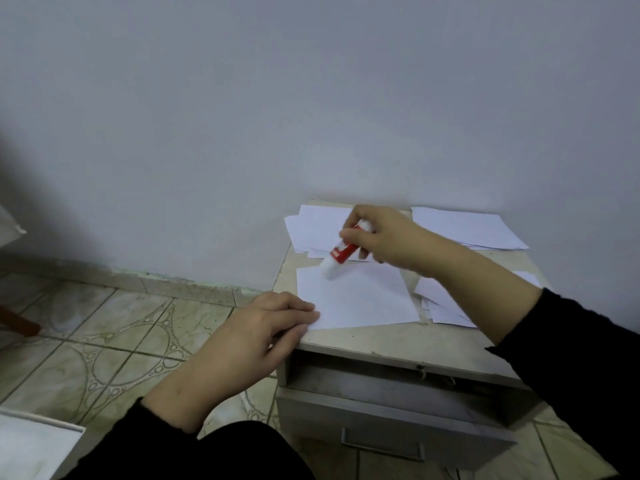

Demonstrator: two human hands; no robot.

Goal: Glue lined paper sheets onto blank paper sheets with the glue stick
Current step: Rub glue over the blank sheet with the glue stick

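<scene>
A white paper sheet point(360, 296) lies flat in the middle of a small beige cabinet top point(381, 337). My right hand point(384, 237) grips a red and white glue stick point(341, 251), tilted down to the left, its white tip touching the sheet's far left corner. My left hand point(263, 327) rests with straight fingers on the sheet's near left corner, pressing it down at the cabinet's edge. Whether this sheet is lined or blank is too faint to tell.
Paper piles lie at the back left point(315, 230), back right point(467, 226) and right point(440, 306) of the cabinet top. A half-open drawer point(388, 427) juts out below. Tiled floor point(121, 334) spreads to the left, the grey wall stands close behind.
</scene>
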